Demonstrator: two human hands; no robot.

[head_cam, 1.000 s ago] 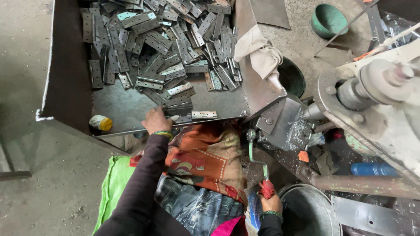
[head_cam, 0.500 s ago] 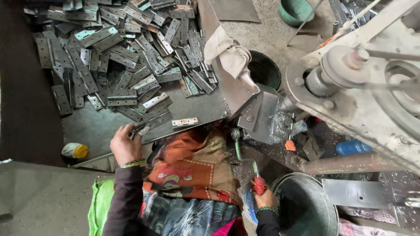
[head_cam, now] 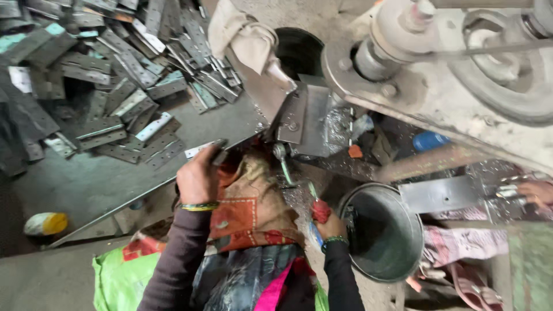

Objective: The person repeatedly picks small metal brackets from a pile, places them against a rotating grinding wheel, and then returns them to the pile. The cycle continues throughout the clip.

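My left hand (head_cam: 199, 175) grips a flat grey metal hinge plate (head_cam: 204, 148) at the near edge of a big metal tray (head_cam: 103, 184), which holds a heap of several similar hinge plates (head_cam: 121, 75). My right hand (head_cam: 328, 222) is closed around a tool with a red handle (head_cam: 319, 210) and a thin green-tipped shaft, held low beside a round metal bucket (head_cam: 383, 230). Between the hands lies my lap in orange patterned cloth. Ahead of it stands a machine's steel press block (head_cam: 308, 121) with a small green lever (head_cam: 282, 161).
A large grey machine with a wheel and shaft (head_cam: 461, 75) fills the upper right. A pale rag (head_cam: 242, 37) hangs on the tray corner beside a dark round bin (head_cam: 299, 52). A yellow and white object (head_cam: 46, 223) lies lower left. Another person's hand (head_cam: 536, 193) shows at the right edge.
The view has swung left and closer. My left hand lifted off the tray edge, reached in and closed on a hinge plate, drawing it toward the machine. The right hand stayed on the red handle.
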